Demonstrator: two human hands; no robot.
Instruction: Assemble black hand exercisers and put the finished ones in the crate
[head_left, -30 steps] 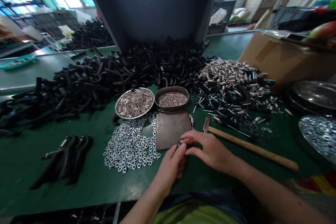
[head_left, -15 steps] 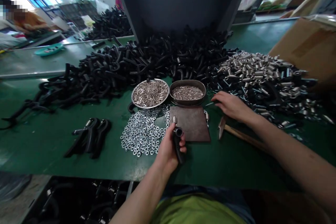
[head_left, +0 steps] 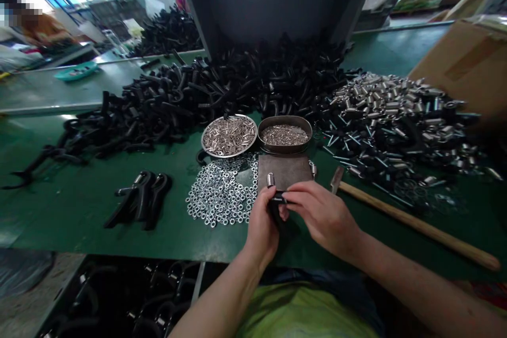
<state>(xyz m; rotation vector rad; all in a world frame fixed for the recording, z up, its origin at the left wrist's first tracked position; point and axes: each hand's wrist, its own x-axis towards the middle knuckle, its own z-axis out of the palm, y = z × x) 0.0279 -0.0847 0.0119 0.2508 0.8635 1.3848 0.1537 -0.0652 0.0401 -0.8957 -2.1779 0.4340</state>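
while the left hand (head_left: 262, 224) stays wrapped around a black handle (head_left: 274, 206) held upright just in front of the dark metal plate (head_left: 285, 171), the right hand (head_left: 321, 215) pinches at its top end with thumb and forefinger, closed on some small part i cannot make out. a small silver spring piece (head_left: 271, 179) stands up just above the handle's top. judging by the table, the work is early: three finished-looking handles (head_left: 141, 199) lie together to the left, while a big heap of bare black handles (head_left: 198, 95) waits behind. between the two sit a spread of loose washers (head_left: 222, 194), a round tray of pins (head_left: 228, 135) and an oval tin of small screws (head_left: 284, 134); springs and bolts (head_left: 388, 111) pile up to the right, and a hammer (head_left: 412, 222) lies near the right wrist on the green table (head_left: 71, 222). half a second ago the right hand was out by the bolts pile; it has now come back to meet the handle, which the left hand has lifted a little closer to the plate.
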